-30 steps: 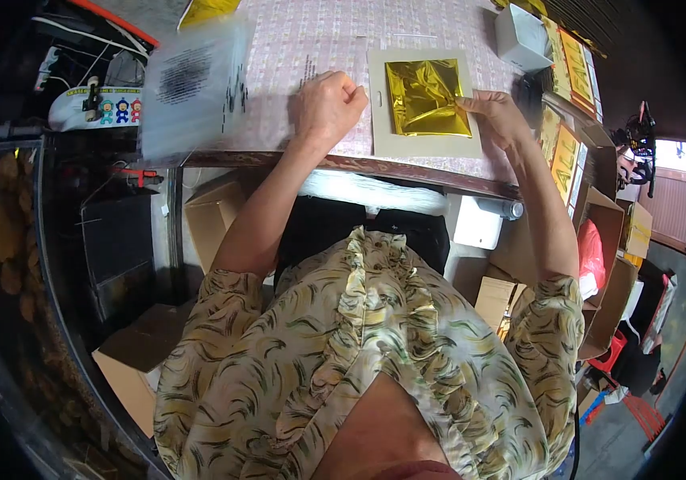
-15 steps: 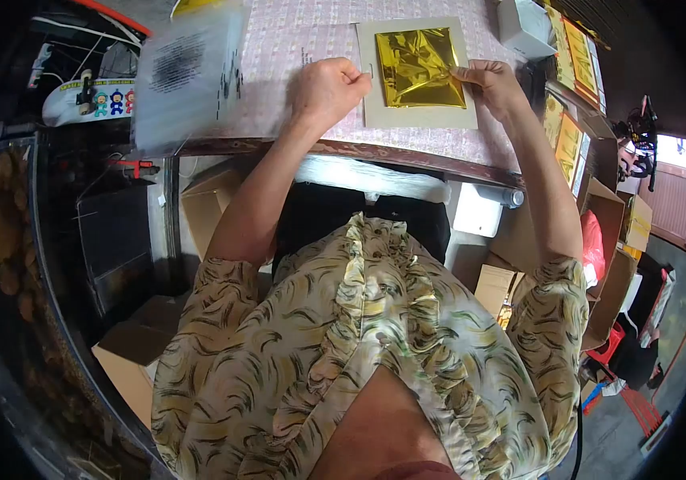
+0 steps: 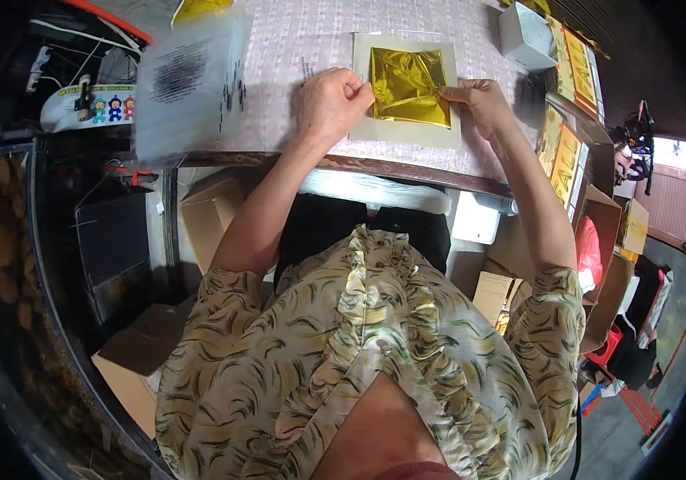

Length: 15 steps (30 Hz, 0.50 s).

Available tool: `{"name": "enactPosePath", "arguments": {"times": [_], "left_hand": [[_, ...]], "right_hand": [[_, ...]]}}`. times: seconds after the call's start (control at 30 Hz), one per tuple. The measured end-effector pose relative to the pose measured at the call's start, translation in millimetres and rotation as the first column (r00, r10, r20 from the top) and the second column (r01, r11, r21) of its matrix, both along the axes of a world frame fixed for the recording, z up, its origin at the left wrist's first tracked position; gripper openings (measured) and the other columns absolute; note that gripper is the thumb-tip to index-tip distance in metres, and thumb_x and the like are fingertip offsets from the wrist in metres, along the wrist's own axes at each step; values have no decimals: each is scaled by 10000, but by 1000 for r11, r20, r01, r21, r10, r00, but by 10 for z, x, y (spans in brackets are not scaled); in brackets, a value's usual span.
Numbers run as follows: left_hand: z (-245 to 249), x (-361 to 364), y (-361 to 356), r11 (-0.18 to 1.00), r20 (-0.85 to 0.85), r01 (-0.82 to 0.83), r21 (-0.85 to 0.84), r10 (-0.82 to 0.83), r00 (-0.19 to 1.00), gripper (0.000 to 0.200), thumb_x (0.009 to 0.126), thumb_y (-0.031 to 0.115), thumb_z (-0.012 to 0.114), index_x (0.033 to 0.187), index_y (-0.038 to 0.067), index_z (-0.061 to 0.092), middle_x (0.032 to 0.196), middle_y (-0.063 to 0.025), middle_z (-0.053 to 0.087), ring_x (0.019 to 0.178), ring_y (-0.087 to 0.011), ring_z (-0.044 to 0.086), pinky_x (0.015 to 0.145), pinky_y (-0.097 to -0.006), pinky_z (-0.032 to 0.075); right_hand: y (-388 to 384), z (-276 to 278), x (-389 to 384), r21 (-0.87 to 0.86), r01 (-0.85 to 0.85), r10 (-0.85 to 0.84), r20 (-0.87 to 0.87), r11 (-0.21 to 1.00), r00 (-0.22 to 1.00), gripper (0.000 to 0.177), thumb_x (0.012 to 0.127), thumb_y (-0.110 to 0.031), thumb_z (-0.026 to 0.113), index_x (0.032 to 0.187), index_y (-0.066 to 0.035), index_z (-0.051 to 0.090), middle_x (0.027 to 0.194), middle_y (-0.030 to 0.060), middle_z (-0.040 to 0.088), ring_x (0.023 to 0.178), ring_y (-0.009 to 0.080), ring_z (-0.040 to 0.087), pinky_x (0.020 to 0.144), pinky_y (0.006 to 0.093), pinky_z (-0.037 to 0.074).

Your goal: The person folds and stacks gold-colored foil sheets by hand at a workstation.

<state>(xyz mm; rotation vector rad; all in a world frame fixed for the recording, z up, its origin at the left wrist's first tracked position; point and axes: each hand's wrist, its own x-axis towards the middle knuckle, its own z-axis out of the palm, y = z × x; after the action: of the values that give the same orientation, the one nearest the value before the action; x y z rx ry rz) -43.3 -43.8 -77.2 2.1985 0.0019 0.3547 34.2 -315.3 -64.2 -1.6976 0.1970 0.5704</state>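
Note:
On the table lies a pale grey-beige card (image 3: 364, 132) with a crinkled square of gold foil (image 3: 408, 84) on it. The fingers of my left hand (image 3: 333, 106) are pressed together at the card's left side, by the foil's left edge; what they pinch is too small to make out. My right hand (image 3: 483, 104) pinches the foil's right edge between thumb and finger. Left of my hands, a stack of clear plastic bags (image 3: 187, 96) with black print lies on the table.
A patterned cloth covers the table (image 3: 275, 48). More gold foil (image 3: 201, 8) lies at its back left. A white box (image 3: 527, 38) stands back right, beside printed orange-yellow packs (image 3: 579, 68). Cardboard boxes (image 3: 213, 220) sit below the table.
The view has shifted slightly. My left hand has come closer to the foil's left edge, and the foil looks flatter and slightly turned. My right hand still pinches its right edge.

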Motion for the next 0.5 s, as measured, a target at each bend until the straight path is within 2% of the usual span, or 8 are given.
{"name": "enactPosePath", "arguments": {"times": [0.1,0.27,0.33,0.43,0.5], "left_hand": [[-10,-3,18,996,-16,-10,-88,9,1000,195,778,191,736,669,54,648,661,-67,652,593,-227,644,575,-365,508],[21,-8,65,999,-20,19,-43,-19,1000,191,779,184,739,671,55,649,668,-67,649,605,-228,645,585,-368,514],[35,4,82,999,-45,28,-25,-29,999,190,778,182,740,672,54,649,670,-68,648,612,-228,646,589,-371,516],[58,-14,96,998,-50,35,59,-32,998,188,777,178,745,670,55,650,683,-68,645,608,-233,647,583,-381,513],[100,-30,99,998,-47,25,66,-22,999,165,769,170,744,677,59,664,724,-67,642,684,-245,645,636,-386,514]], "right_hand": [[11,46,19,-59,-46,47,25,997,999,80,821,-51,759,832,28,745,778,105,729,627,134,656,598,246,515],[128,135,-40,-163,-111,124,74,980,990,90,840,-57,747,853,32,746,786,93,732,639,117,658,598,239,513],[184,89,-53,-50,-17,19,42,999,999,97,848,-46,739,900,35,748,820,104,738,674,130,677,627,243,530],[171,3,-21,41,-30,30,10,999,999,112,852,-32,732,939,37,747,853,118,742,709,146,694,661,255,548],[218,70,-49,64,-21,21,-1,998,1000,113,853,-29,730,941,40,747,857,124,743,713,153,696,668,262,552]]}}
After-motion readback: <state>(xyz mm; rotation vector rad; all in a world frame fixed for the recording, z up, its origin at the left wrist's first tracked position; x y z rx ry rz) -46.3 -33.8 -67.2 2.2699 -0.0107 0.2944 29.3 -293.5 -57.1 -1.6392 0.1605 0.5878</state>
